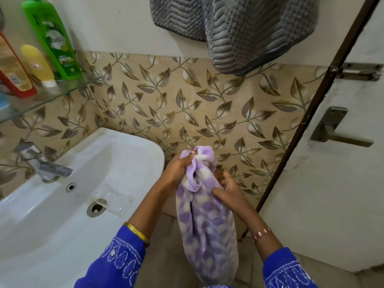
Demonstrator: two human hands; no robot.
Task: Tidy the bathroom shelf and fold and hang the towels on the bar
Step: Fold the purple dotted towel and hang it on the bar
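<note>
**Lilac towel bunched in both your hands beside the basin**

You hold a lilac towel with pale spots in front of the leaf-patterned tiles, just right of the white basin. Your left hand clenches the gathered top of the cloth, fingers curled over the bunched edge. Your right hand grips the same bundle from the other side, thumb pressed into the fabric and fingers wrapped behind it. The rest of the towel hangs down between your forearms in a loose, narrow drape, its lower end lost at the bottom of the view.

Above you, two grey ribbed towels hang side by side against the wall, the right one reaching lower and overlapping the left; what carries them is out of view. On the glass shelf at upper left stand a green bottle, a yellow tube set cap-down, and a red bottle, close together in a row. A chrome tap sits at the basin's back edge, with the drain in the bowl. The white door with its metal handle fills the right side. You wear blue embroidered sleeves, a gold bangle on the left wrist and a thin bracelet on the right.
</note>
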